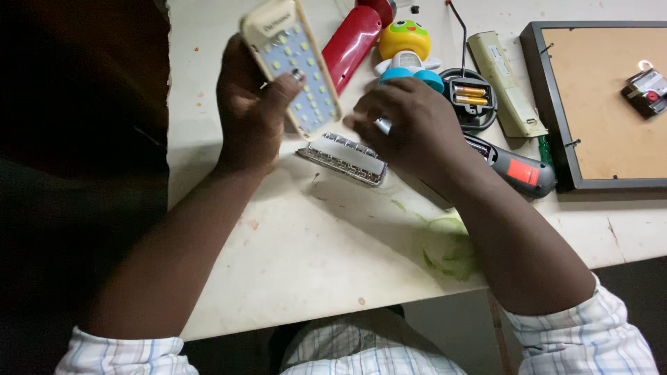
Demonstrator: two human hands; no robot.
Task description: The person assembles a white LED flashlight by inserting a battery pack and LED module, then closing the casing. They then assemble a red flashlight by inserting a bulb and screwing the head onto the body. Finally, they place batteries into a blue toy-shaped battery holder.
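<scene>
White tabletop (299,257) fills my view, stained green near its front edge and cluttered along the back. My left hand (250,114) holds a cream LED lamp (292,66) up off the table, tilted, fingers wrapped round its left edge and the thumb pressed onto the panel of small lights. My right hand (410,125) hovers palm-down just right of the lamp, fingers curled loosely together; I can't tell whether they pinch anything. Below the lamp, between both hands, a clear ribbed lens cover (344,158) lies flat on the table. Behind the right hand sit a red torch (351,43), a yellow toy (406,45) with blue feet, and a round black battery holder (471,97) with two cells showing. A dark tool (517,170) with a red patch lies by my right wrist, beside a framed board (601,104).
</scene>
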